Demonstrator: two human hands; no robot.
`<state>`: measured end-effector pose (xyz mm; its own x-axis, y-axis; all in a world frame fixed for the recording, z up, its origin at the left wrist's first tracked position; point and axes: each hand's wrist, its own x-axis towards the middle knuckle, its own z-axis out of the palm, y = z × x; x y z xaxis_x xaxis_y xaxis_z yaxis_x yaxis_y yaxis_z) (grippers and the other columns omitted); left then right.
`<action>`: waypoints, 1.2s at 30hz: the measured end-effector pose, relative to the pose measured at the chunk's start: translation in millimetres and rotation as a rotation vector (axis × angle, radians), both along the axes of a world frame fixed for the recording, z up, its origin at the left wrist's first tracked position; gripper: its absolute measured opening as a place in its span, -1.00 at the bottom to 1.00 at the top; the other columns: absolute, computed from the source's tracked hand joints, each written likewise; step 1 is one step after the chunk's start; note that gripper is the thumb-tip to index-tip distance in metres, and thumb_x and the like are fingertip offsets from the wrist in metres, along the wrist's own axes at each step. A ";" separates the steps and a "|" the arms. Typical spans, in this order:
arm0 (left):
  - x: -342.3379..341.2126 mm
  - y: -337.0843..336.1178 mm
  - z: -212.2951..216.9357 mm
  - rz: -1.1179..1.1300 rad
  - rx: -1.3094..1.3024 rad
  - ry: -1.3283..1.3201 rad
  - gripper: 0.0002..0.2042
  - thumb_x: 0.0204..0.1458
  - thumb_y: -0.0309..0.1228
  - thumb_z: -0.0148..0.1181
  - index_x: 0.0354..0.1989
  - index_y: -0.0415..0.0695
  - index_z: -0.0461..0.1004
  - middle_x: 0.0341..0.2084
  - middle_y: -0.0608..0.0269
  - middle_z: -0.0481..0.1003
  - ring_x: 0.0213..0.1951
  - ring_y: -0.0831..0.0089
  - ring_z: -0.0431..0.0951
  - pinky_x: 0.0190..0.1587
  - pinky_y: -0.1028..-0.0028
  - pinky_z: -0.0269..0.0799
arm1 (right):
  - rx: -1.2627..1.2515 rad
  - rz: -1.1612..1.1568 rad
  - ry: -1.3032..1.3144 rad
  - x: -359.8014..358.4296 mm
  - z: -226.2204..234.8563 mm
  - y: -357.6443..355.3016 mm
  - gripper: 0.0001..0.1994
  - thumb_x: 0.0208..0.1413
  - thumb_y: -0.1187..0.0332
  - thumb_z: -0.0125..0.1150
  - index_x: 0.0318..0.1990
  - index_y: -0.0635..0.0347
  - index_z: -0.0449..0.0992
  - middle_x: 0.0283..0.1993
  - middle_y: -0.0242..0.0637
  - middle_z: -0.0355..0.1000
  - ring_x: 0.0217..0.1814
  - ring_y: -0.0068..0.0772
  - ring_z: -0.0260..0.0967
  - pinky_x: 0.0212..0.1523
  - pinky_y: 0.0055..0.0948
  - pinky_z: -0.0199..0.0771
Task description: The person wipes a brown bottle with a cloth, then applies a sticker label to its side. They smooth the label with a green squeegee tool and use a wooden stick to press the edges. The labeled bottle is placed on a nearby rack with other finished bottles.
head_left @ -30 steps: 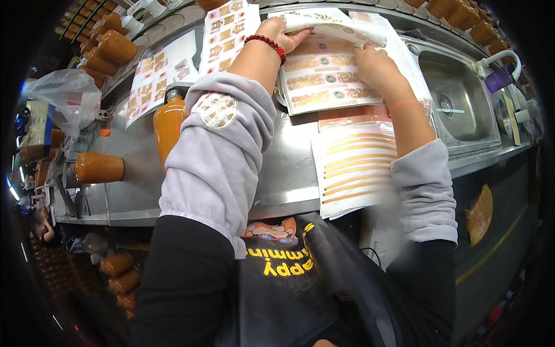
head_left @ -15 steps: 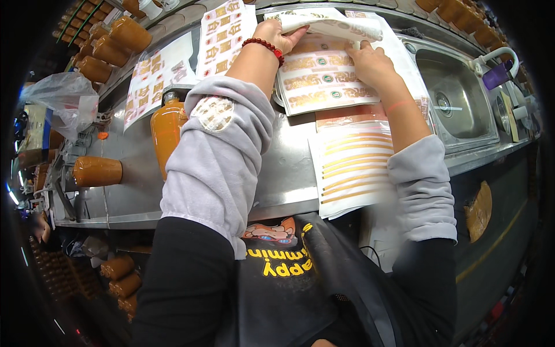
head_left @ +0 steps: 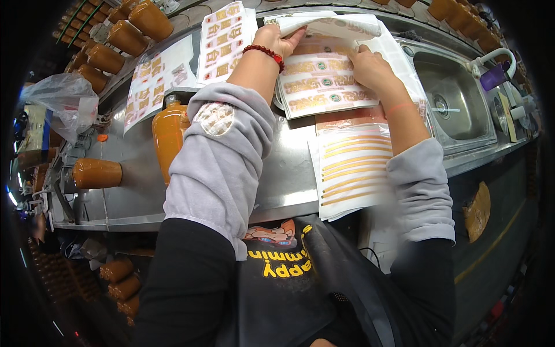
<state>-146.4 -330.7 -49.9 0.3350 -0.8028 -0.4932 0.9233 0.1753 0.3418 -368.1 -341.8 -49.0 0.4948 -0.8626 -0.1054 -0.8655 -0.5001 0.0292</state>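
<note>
My left hand (head_left: 276, 39), with a red bead bracelet on the wrist, pinches the lifted, folded-back top sheet (head_left: 335, 24) of a stack of label sheets. My right hand (head_left: 370, 66) presses flat on the gold-and-green label sheet (head_left: 321, 87) under it. A second sheet with orange stripe labels (head_left: 350, 170) lies nearer me, hanging over the steel counter's (head_left: 133, 199) front edge. An orange-filled bottle (head_left: 167, 136) lies on the counter beside my left forearm.
More label sheets (head_left: 222, 40) lie at the back left. Several orange bottles (head_left: 124, 34) line the far left, one (head_left: 95, 173) lies on its side. A steel sink (head_left: 454, 98) with a white tap (head_left: 491, 58) sits right. A plastic bag (head_left: 63, 104) sits at left.
My left hand has peeled the top sheet a little further back. My right hand stays pressed on the sheet below. The view has shifted slightly.
</note>
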 end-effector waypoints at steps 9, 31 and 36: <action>-0.1 3.3 -0.8 -0.020 0.003 -0.082 -0.67 0.34 -0.57 -0.36 0.19 -0.47 0.19 0.08 -0.29 0.41 0.05 -0.20 0.53 0.09 -0.05 0.59 | 0.961 -0.443 -1.398 -23.7 10.9 -35.5 -0.47 0.26 -0.08 0.18 0.13 0.17 0.36 -0.10 -0.01 0.51 -0.24 -0.29 0.57 -0.58 -0.54 0.38; 5.2 0.8 9.8 0.047 -0.027 0.052 -0.67 0.39 -0.45 -0.35 0.21 -0.31 0.22 0.08 -0.19 0.41 0.02 -0.11 0.54 -0.03 0.10 0.70 | 0.740 -0.175 -0.720 -14.0 36.8 12.3 -0.62 0.25 0.22 -0.02 0.08 0.27 0.48 -0.11 -0.31 0.50 -0.30 -0.59 0.39 -0.52 -0.59 0.33; -1.8 4.3 15.0 0.033 0.002 0.042 -0.68 0.38 -0.47 -0.31 0.19 -0.30 0.25 0.05 -0.16 0.43 0.00 -0.09 0.56 -0.06 0.11 0.70 | 0.712 -0.235 -0.986 -35.9 34.2 -3.9 -0.51 0.22 0.19 0.12 0.23 0.28 0.37 0.04 -0.24 0.54 -0.20 -0.58 0.43 -0.51 -0.65 0.36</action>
